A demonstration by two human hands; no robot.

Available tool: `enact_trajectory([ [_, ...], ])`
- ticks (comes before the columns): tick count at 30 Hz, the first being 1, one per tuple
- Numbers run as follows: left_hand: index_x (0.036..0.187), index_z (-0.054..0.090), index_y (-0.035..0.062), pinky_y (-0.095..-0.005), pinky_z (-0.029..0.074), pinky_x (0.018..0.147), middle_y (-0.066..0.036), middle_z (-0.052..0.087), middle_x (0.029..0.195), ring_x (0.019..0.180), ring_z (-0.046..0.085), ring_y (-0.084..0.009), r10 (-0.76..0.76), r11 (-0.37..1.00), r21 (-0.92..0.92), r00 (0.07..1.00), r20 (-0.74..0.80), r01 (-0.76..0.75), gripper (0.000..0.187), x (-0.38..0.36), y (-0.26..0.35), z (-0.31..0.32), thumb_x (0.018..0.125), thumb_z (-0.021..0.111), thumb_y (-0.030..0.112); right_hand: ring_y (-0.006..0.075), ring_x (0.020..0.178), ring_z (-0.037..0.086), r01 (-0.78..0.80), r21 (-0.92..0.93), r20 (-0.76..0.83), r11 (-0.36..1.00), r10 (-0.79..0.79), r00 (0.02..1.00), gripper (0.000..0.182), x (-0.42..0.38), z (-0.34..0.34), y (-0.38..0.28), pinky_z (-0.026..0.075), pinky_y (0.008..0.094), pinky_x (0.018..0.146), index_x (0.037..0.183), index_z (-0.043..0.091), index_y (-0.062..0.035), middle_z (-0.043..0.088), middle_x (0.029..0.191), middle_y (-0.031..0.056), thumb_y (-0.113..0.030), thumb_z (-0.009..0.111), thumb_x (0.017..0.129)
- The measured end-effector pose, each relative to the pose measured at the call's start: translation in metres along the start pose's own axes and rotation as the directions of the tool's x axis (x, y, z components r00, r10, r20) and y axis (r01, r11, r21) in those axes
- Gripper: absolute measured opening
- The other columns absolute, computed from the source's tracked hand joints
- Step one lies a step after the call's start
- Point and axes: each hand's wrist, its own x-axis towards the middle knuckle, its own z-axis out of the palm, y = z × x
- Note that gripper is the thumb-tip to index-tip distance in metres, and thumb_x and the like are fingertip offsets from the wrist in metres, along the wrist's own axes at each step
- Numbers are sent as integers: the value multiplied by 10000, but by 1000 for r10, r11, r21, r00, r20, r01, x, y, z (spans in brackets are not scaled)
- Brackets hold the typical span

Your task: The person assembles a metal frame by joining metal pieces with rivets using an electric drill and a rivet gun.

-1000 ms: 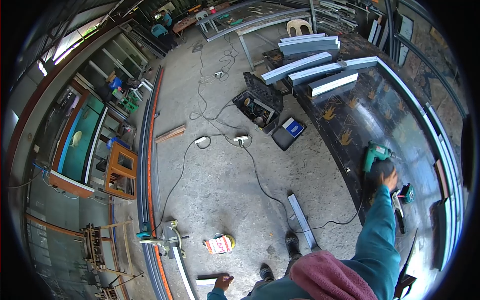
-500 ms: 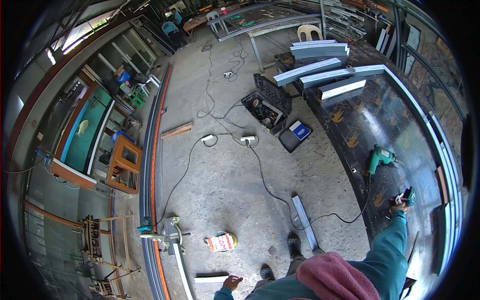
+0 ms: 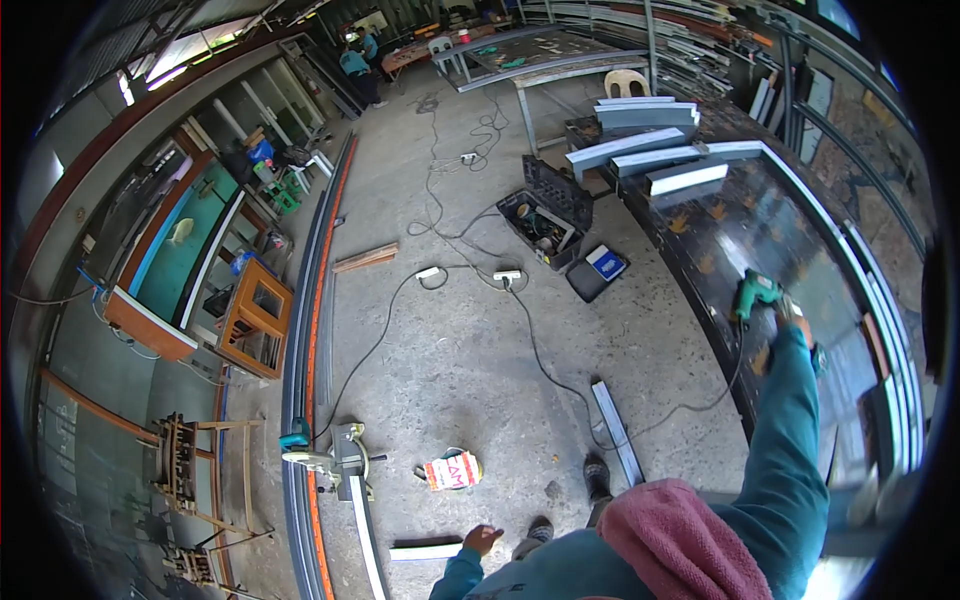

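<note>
My right hand (image 3: 793,320) reaches over the dark tabletop (image 3: 715,250), just beside the front end of a green corded drill (image 3: 757,290). A small pale thing shows at its fingertips, but the fingers are too blurred to tell a grip from a touch. Behind my right wrist, partly covered by the sleeve, lies a dark green tool (image 3: 820,360). My left hand (image 3: 484,541) hangs low over the floor with its fingers apart and nothing in them. Close to it on the floor is a short white-faced metal bar (image 3: 427,552).
A miter saw (image 3: 345,460) stands on the left with a long bar at it. Cords cross the floor around a power strip (image 3: 508,275). An open toolbox (image 3: 545,225), a tub (image 3: 453,470) and a loose metal bar (image 3: 617,435) sit on the floor. Cut profiles (image 3: 688,180) line the table.
My right hand has moved forward along the table, from the dark green tool to beside the drill's front end. My left hand has lifted slightly, and the view has shifted a little.
</note>
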Motion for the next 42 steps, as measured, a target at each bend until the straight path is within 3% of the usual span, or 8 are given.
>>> enact_trajectory([
  [3, 910, 596, 31, -415, 467, 799, -173, 636, 921, 902, 591, -341, 196, 961, 200, 981, 1, -192, 546, 15, 10, -8, 732, 662, 542, 263, 1032, 582, 127, 958, 8, 259, -466, 885, 486, 2, 48, -50, 453, 394, 880, 1157, 608, -127, 619, 1134, 94, -489, 516, 845],
  [8, 1000, 623, 21, -363, 470, 852, -125, 637, 968, 911, 599, -261, 836, 521, -47, 499, 228, -852, 207, 60, -14, -10, 858, 519, 129, 255, 957, 598, 706, 616, -361, 350, -671, 648, 337, -248, 27, -84, 466, 384, 832, 1098, 624, -109, 633, 1061, 118, -314, 459, 888],
  [10, 1040, 565, 47, -292, 480, 764, -78, 617, 958, 883, 592, -170, 522, 849, -332, 753, 401, -412, 214, 17, 18, -19, 840, 588, 122, 240, 829, 629, 504, 860, -314, 80, -696, 646, 194, -304, 85, -77, 488, 345, 779, 896, 681, -80, 674, 849, 91, -224, 578, 817],
  [11, 1067, 542, 55, -291, 475, 762, -83, 615, 957, 869, 597, -185, 270, 930, -343, 875, 403, -129, 253, -7, 30, -11, 873, 589, 210, 197, 763, 621, -261, 948, 92, -183, -627, 774, 144, -336, 129, -82, 494, 332, 731, 857, 674, -63, 670, 804, 81, -175, 597, 811],
  [14, 1120, 499, 48, -302, 488, 741, -122, 610, 974, 842, 615, -229, 111, 964, -259, 806, 581, 54, 316, -25, 11, 6, 895, 558, 262, 308, 745, 628, -373, 899, 55, -227, -789, 612, 143, -435, 188, 0, 493, 481, 713, 846, 646, -45, 647, 830, 173, -140, 553, 791],
  [18, 1046, 530, 48, -283, 486, 678, -105, 624, 946, 811, 618, -204, -60, 990, 136, 723, 688, -47, 292, -48, 16, 41, 867, 608, 264, 323, 916, 624, -713, 557, 592, 426, -806, -19, 381, -508, 137, 200, 439, 526, 913, 1082, 553, 58, 623, 1008, 200, -207, 611, 813],
  [27, 998, 560, 15, -232, 448, 645, -39, 607, 829, 721, 546, -93, 23, 854, 89, 208, 978, -513, 261, -150, 66, 248, 867, 631, 229, 339, 799, 648, -644, 496, 324, 583, 564, 760, 500, -518, 168, 604, 546, 420, 655, 1134, 426, 12, 620, 919, 235, -291, 610, 781],
  [42, 1354, 264, -68, -417, 337, 1011, -324, 366, 1319, 1229, 405, -391, -172, 854, 133, -32, 985, -503, 1152, -366, 6, 476, 645, 540, 797, 403, 760, 643, -620, 173, 173, 765, 596, 784, 584, -485, 148, 744, 529, 422, 671, 1198, 350, 49, 619, 884, 294, -326, 547, 796],
])
